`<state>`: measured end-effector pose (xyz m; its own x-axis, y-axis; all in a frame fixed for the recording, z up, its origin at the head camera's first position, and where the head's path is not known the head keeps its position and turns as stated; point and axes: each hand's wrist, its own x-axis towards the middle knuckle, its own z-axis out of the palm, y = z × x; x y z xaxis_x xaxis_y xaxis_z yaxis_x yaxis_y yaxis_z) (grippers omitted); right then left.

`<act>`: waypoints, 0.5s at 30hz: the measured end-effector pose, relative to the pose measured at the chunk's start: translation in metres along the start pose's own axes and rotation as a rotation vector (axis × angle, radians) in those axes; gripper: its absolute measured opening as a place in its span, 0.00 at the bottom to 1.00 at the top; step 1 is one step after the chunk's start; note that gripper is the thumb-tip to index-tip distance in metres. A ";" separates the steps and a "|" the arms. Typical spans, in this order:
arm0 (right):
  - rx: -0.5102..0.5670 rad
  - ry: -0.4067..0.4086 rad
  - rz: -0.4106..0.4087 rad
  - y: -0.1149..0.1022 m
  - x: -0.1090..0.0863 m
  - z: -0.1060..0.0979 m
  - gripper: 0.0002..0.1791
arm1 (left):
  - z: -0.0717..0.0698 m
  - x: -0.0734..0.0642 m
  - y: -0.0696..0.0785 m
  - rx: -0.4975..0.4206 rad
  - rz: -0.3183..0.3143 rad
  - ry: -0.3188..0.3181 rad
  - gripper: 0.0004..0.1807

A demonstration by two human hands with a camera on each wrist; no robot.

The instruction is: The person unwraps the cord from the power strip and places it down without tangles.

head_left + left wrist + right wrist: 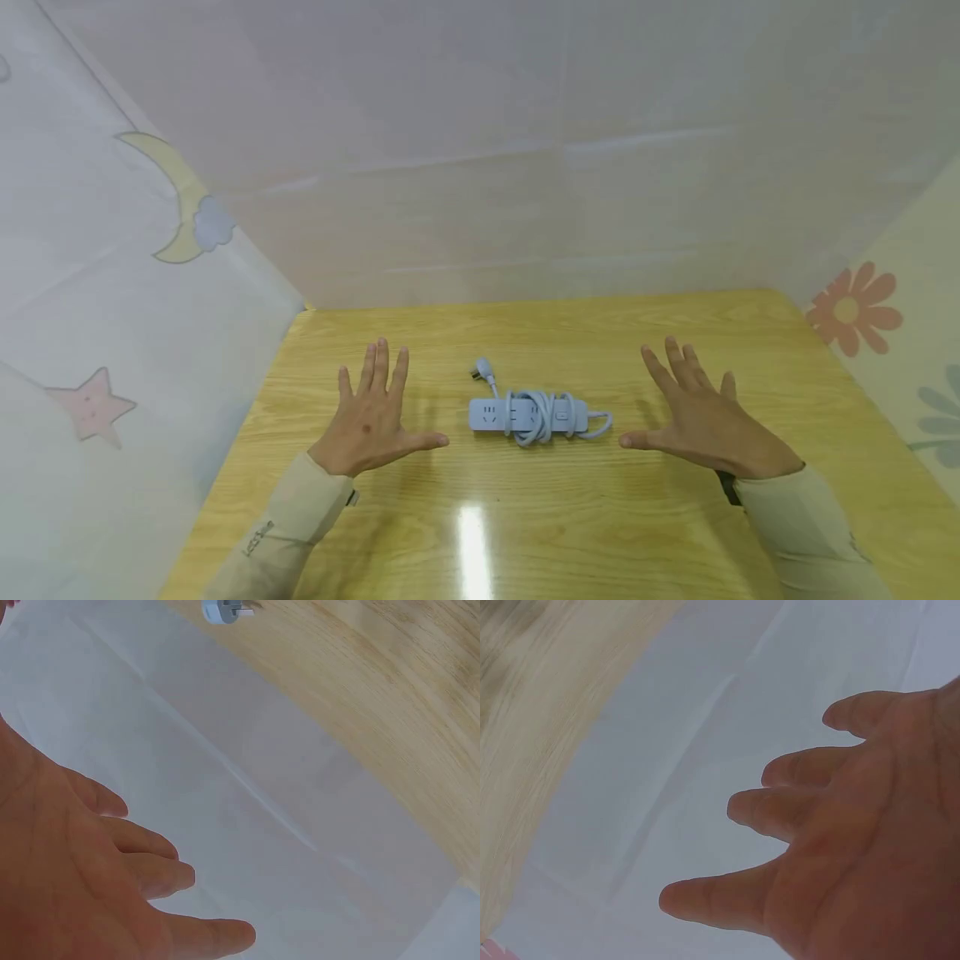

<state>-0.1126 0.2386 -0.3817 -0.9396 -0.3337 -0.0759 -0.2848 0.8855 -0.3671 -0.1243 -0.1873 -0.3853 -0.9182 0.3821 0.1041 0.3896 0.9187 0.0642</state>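
Observation:
A white power strip (487, 415) lies lengthwise across the wooden table, between the two hands in the head view. Its white cord (536, 417) is wound round the middle and right part, with a loop sticking out at the right end. The plug (483, 367) points up and away from the strip's left half; the left wrist view catches this plug (221, 609) at its top edge. To the left of the strip, my left hand (369, 427) is spread with nothing in it. My right hand (708, 421), also spread and holding nothing, is on the strip's other side.
The wooden table (585, 525) reaches back to a pale hanging sheet (480, 208). At the left a sheet with a moon (180, 200) and a star encloses the table, and another with an orange flower (846, 310) stands at the right.

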 end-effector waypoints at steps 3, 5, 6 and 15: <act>0.001 -0.001 0.003 0.000 0.000 0.000 0.68 | 0.000 0.000 0.000 -0.003 0.001 -0.009 0.71; 0.003 0.000 0.004 0.000 -0.001 0.001 0.68 | 0.001 0.000 0.000 -0.005 0.004 -0.010 0.71; 0.007 -0.001 0.003 0.000 -0.001 0.002 0.68 | 0.002 0.000 0.000 -0.006 0.006 -0.009 0.71; 0.025 -0.004 -0.006 0.000 -0.001 0.007 0.67 | 0.005 0.000 0.002 -0.033 0.012 -0.027 0.71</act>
<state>-0.1100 0.2366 -0.3875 -0.9371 -0.3402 -0.0776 -0.2853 0.8751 -0.3909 -0.1235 -0.1852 -0.3899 -0.9150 0.3958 0.0782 0.4021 0.9106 0.0959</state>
